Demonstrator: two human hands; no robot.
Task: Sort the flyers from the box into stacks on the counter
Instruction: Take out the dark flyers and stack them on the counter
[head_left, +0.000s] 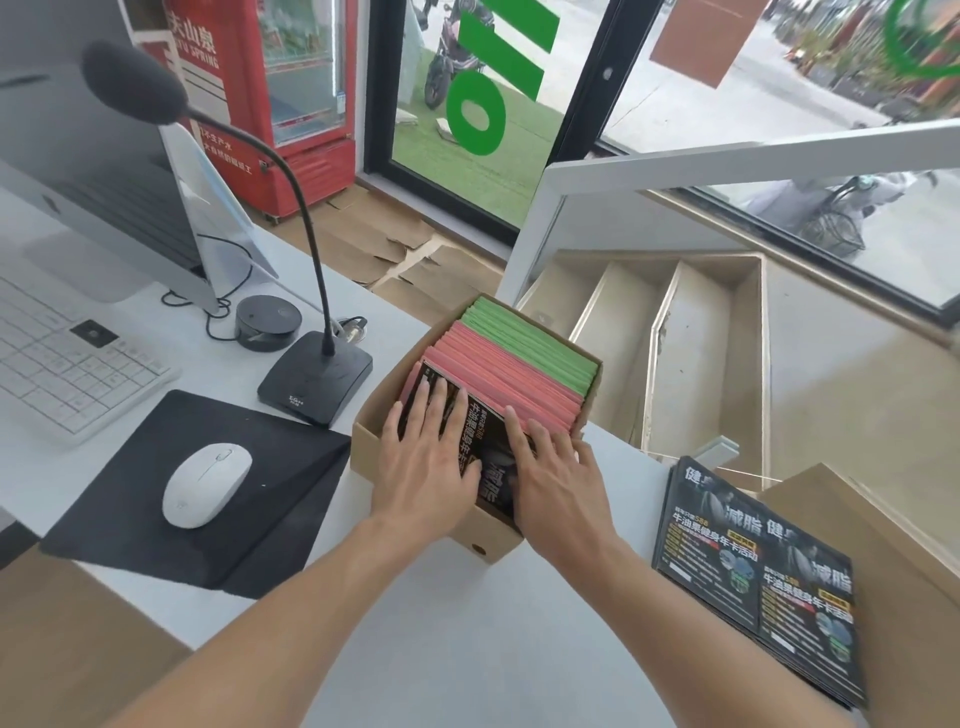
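Note:
A cardboard box (366, 441) stands on the white counter (441, 639). It holds upright flyers: green ones (535, 345) at the far end, pink ones (511, 387) in the middle, black ones (480, 431) at the near end. My left hand (428, 457) lies on the front black flyer with fingers straight. My right hand (558, 475) rests on the same black flyers from the right, fingertips reaching their top edge. A stack of black flyers (753, 571) lies flat on the counter to the right.
Left of the box stand a gooseneck microphone (314, 379), a white mouse (207, 484) on a black pad (130, 525), a keyboard (67, 358) and a monitor. A brown board (893, 561) lies under the flat stack. Beyond the counter edge are empty shelves.

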